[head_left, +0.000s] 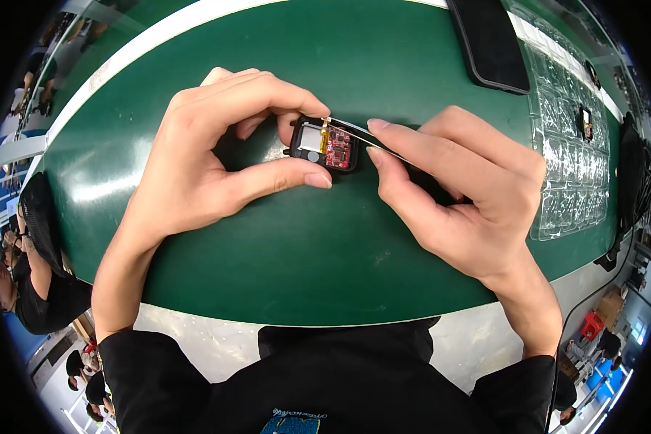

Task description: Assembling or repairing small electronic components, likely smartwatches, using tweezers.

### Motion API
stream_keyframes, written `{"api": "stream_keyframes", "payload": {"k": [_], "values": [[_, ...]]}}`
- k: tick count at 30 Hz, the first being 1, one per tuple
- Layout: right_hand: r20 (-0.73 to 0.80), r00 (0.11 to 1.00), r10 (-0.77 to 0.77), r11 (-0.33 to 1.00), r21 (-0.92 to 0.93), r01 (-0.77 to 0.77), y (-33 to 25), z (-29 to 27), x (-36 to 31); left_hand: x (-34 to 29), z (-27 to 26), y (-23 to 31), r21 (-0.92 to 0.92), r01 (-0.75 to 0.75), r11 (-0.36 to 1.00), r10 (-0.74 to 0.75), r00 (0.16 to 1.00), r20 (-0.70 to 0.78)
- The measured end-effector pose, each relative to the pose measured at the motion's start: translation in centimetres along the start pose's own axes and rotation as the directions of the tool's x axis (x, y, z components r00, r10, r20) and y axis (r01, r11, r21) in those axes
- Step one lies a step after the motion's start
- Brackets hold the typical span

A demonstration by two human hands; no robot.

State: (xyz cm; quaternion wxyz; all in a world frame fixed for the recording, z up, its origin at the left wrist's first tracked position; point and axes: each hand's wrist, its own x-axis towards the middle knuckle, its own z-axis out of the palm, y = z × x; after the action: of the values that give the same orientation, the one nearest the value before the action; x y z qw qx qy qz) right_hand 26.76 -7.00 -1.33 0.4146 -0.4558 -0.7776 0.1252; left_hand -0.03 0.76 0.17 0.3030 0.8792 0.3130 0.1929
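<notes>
A small black device housing [346, 168] lies open-faced on the green table, showing a red circuit board [338, 148], a silver rectangular part [311, 137] and yellow tape between them. My left hand [217, 145] grips the housing, thumb along its near edge and forefinger at its far edge. Metal tweezers [362, 133] are pinched between the thumb and fingers of my right hand [456, 177]. Their tips reach the far edge of the housing by the yellow tape, close to my left forefinger. Whether the tips hold anything is too small to tell.
A black phone-like slab [490, 47] lies at the far right. Beside it sits a clear plastic compartment tray [564, 166] with a small device [586, 123] in it. Cables hang past the table's right edge. A person in black [43, 282] sits at the left.
</notes>
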Motion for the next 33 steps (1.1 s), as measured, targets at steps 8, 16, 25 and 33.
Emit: {"api": "stream_keyframes", "payload": {"k": [8,16,25,33], "values": [[0.083,0.986,0.147,0.962,0.219,-0.162,0.0,-0.2,0.1,0.1,-0.8,-1.4,-0.103,-0.07,0.992,0.076,0.996,0.056],[0.118,0.98,0.159,0.951,0.247,-0.184,0.2,-0.5,0.2,0.1,-1.0,-1.3,-0.099,-0.077,0.992,0.086,0.992,0.088],[0.118,0.986,0.118,0.968,0.207,-0.141,0.2,-0.3,0.4,0.3,-1.2,-0.8,-0.078,-0.079,0.994,0.087,0.989,0.115],[0.118,0.987,0.106,0.971,0.202,-0.128,0.0,-0.3,0.5,0.5,-1.1,-0.9,0.011,-0.232,0.973,0.229,0.967,0.108]]}}
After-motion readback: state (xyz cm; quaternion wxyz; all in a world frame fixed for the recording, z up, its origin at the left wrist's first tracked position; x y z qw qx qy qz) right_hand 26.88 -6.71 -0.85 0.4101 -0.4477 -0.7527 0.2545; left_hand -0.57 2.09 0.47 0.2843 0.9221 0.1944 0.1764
